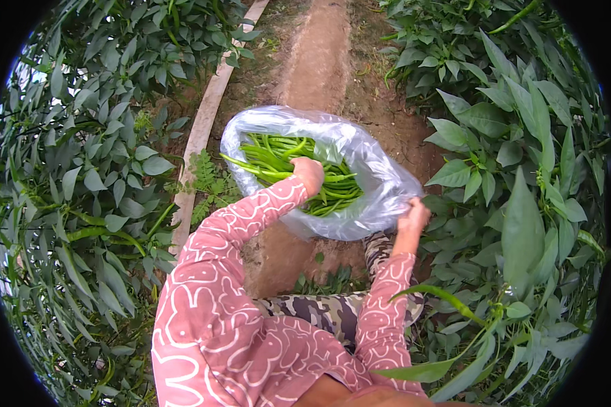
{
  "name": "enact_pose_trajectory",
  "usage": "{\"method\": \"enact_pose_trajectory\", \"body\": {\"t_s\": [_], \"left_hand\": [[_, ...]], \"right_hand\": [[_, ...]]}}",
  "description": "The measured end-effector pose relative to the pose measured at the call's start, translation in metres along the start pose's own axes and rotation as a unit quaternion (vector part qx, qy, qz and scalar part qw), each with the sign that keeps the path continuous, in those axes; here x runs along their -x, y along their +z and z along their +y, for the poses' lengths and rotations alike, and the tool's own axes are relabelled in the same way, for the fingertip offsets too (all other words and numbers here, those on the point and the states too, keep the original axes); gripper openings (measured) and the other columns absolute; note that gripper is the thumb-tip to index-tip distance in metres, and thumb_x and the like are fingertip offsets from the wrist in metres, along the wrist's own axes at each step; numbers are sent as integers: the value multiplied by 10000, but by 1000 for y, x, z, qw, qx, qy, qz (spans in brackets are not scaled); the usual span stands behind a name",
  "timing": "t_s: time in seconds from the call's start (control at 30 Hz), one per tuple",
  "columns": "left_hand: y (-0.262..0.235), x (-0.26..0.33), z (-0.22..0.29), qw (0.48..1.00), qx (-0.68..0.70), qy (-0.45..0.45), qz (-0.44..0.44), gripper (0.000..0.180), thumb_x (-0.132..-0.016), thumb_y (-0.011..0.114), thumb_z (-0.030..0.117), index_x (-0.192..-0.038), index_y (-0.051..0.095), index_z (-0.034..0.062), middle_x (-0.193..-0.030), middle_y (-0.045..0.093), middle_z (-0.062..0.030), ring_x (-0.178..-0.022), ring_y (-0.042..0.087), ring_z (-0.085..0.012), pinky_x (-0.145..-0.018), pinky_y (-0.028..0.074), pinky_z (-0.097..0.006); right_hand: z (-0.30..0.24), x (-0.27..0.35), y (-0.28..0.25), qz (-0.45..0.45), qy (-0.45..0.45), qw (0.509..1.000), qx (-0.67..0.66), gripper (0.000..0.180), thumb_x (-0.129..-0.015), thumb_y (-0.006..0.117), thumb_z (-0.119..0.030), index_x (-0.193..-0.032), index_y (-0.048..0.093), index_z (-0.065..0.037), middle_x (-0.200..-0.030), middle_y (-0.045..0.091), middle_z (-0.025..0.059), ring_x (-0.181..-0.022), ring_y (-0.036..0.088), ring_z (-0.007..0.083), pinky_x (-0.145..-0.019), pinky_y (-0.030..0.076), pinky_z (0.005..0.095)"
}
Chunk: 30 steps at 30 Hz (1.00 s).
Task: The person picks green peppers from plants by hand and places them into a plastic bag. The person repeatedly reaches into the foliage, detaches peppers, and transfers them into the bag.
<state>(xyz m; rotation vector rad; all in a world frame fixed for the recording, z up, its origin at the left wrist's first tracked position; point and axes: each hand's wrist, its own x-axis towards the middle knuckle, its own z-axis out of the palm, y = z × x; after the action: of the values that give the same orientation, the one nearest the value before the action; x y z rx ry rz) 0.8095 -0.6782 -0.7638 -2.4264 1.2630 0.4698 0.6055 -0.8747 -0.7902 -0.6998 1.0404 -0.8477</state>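
A large clear plastic bag (pixel 380 159) stands open on the ground between the plant rows, partly filled with long green chili peppers (pixel 339 192). Over the heap, my left hand (pixel 309 175) is closed around a few of the peppers, whose tips stick out toward the bag's left side. Its fingertips are partly hidden by the hand itself. At the bag's right end, my right hand (pixel 416 214) pinches the gathered plastic rim and pulls it outward.
Leafy pepper plants (pixel 115 180) crowd the left side, and another row (pixel 516 136) rises close on the right, some fruit hanging. A bare dirt path (pixel 316 61) runs ahead, with a pale strip (pixel 207 112) along its left. My camouflage-clad leg (pixel 319 312) is just below the bag.
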Motion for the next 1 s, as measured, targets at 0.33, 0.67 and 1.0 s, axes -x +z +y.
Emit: {"method": "enact_pose_trajectory", "body": {"t_s": [0.33,0.67,1.0], "left_hand": [[71,-76,89,970,106,165,144,350,-847,478,185,-1178,520,78,-953,624,-106,-950,593,-264,-752,428,-484],[25,-68,81,910,251,170,283,419,-719,589,130,-1127,543,46,-1184,494,-166,-1136,452,-306,-939,375,-474],[-33,-174,3,866,450,139,166,166,-814,483,151,-875,605,57,-896,640,-168,-871,610,-344,-761,480,-438]], "right_hand": [[-51,42,18,-115,-35,989,-90,164,-713,520,53,-855,542,-25,-773,571,45,-683,565,148,-581,499,276],[10,-20,-36,15,226,970,-84,242,-869,374,-116,-990,521,34,-802,577,134,-625,550,206,-559,480,330],[57,-71,-99,28,274,959,-65,123,-872,510,-135,-902,583,-42,-601,509,10,-363,329,69,-319,279,205]]}}
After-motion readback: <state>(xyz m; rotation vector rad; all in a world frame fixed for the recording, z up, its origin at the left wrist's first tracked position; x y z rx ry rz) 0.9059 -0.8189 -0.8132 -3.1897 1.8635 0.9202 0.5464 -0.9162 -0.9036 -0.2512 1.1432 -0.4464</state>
